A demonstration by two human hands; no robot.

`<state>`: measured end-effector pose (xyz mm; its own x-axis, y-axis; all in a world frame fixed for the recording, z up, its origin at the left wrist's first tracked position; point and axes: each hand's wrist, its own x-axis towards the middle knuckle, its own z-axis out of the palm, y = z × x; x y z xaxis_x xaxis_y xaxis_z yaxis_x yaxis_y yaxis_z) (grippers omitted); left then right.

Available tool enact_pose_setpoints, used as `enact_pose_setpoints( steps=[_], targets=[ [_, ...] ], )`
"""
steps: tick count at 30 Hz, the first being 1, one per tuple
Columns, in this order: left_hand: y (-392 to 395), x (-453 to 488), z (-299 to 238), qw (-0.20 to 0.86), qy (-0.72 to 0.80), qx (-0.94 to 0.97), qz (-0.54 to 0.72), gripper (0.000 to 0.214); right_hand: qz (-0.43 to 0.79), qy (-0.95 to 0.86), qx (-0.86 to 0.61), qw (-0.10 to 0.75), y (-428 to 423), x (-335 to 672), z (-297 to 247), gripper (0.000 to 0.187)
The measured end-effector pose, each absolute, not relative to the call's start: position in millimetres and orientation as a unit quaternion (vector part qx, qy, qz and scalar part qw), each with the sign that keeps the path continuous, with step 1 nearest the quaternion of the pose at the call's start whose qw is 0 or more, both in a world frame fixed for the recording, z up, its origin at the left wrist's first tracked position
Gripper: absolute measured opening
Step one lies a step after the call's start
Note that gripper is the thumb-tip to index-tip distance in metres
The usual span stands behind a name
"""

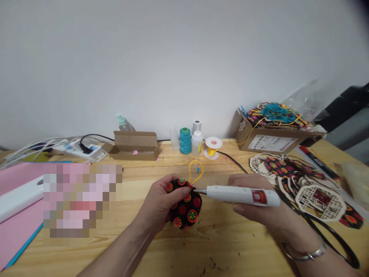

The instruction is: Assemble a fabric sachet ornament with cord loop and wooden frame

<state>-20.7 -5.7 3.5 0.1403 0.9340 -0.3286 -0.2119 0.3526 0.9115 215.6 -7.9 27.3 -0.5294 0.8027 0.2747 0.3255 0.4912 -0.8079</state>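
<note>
My left hand [163, 202] pinches a round black fabric piece [184, 211] printed with red, orange and green flowers, its thumb lying on the top face. A braided yellow cord loop [196, 172] stands out from the upper edge of this piece. My right hand [253, 215] is wrapped around a white glue gun [239, 195] with a red switch on its body. The gun's metal tip points left and is at the upper right edge of the fabric, close to my left thumb. Whether the tip touches the cloth I cannot tell.
Behind stand a teal thread cone [185, 141], a white bottle [197, 143] and a yellow cord spool [212, 148]. An open brown box [135, 152] is back left. Cut-out wooden pieces [319, 202], a black cable [331, 231] and a filled carton [271, 142] lie right. Pink sheets [20, 231] lie left.
</note>
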Motion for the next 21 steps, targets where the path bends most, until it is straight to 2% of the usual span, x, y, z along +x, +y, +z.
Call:
enact_pose_setpoints(
  steps=[2, 4, 7, 9, 11, 14, 17, 21],
  targets=[
    [-5, -21, 4, 0.657, 0.496, 0.354, 0.444, 0.023, 0.333, -0.803, -0.338, 0.359, -7, 218, 28, 0.03],
    [-5, -21, 4, 0.654, 0.505, 0.339, 0.449, 0.023, 0.248, -0.819, -0.365, 0.368, -4, 220, 26, 0.025],
    [-5, -21, 6, 0.649, 0.514, 0.319, 0.461, 0.025, 0.094, -0.848, -0.437, 0.285, 2, 217, 19, 0.012],
    [-5, -21, 7, 0.646, 0.516, 0.316, 0.465, 0.025, 0.054, -0.857, -0.471, 0.201, 5, 213, 12, 0.01],
    [-5, -20, 7, 0.648, 0.516, 0.324, 0.457, 0.025, 0.056, -0.861, -0.485, 0.14, 7, 209, 5, 0.015],
    [-6, -19, 6, 0.657, 0.501, 0.335, 0.452, 0.024, 0.078, -0.861, -0.491, 0.105, 6, 208, -1, 0.02],
    [-8, -17, 5, 0.661, 0.491, 0.337, 0.457, 0.024, 0.107, -0.86, -0.488, 0.104, 3, 211, 1, 0.024],
    [-11, -16, 5, 0.662, 0.486, 0.353, 0.449, 0.023, 0.174, -0.857, -0.463, 0.149, -6, 207, 20, 0.046]
  ],
)
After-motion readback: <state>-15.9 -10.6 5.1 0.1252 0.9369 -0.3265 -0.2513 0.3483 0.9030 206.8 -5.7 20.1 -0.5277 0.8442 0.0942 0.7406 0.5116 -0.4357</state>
